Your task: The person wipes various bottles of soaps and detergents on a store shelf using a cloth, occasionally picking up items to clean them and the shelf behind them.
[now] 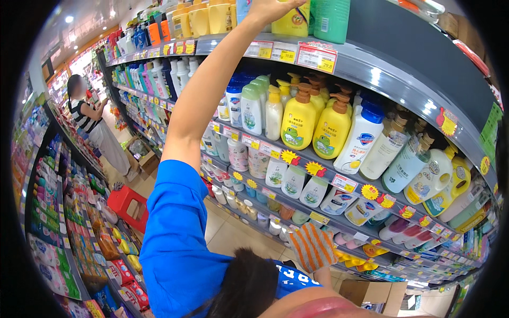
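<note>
My left hand (271, 7) is raised to the top shelf, in front of the upper part of a yellow bottle (292, 24). One digit stretches to the right across that bottle; the other fingers are cut off by the upper edge, so their grip cannot be told. A green bottle (332, 21) stands just right of it. Low in the middle, an orange-and-grey striped cloth (313, 247) is in my right hand (322, 276), which shows only in part beneath it. On the shelf below my left hand are yellow pump bottles (298, 123) with a green cartoon animal and a white blue-capped bottle (360, 138).
A curved grey shelf edge (392, 63) with price tags runs along the right. Packed goods fill another shelf (69, 212) on the left. A red plastic basket (127, 208) stands in the aisle, with a person (90, 122) farther back. A cardboard box (371, 291) is low at right.
</note>
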`<state>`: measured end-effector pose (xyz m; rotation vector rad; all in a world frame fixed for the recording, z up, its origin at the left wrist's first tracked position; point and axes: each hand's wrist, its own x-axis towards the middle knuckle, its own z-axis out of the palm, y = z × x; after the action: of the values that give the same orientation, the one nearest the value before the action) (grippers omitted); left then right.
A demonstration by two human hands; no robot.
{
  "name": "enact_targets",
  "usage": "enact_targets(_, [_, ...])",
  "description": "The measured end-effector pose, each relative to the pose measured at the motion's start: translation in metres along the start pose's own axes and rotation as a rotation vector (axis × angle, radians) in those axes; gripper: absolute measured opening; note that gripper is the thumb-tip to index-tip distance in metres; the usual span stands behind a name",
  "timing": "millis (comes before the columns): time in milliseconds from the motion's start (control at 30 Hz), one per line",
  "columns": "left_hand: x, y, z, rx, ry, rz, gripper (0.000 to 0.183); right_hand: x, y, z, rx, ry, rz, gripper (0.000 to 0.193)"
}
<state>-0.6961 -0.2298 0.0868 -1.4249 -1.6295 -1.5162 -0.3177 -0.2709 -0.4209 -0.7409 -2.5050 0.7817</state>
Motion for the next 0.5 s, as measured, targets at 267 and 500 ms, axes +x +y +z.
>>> enact_targets(267, [0.022,-0.027,0.027,-0.442,-0.142,0.041,0.049,-0.008,0.007,-0.006,0.000,0.008,-0.008,0.051])
enact_targets(500, [0.030,-0.041,0.046,-0.387,-0.088,-0.172,0.044,-0.021,0.008,-0.016,-0.035,0.053,0.007,0.051])
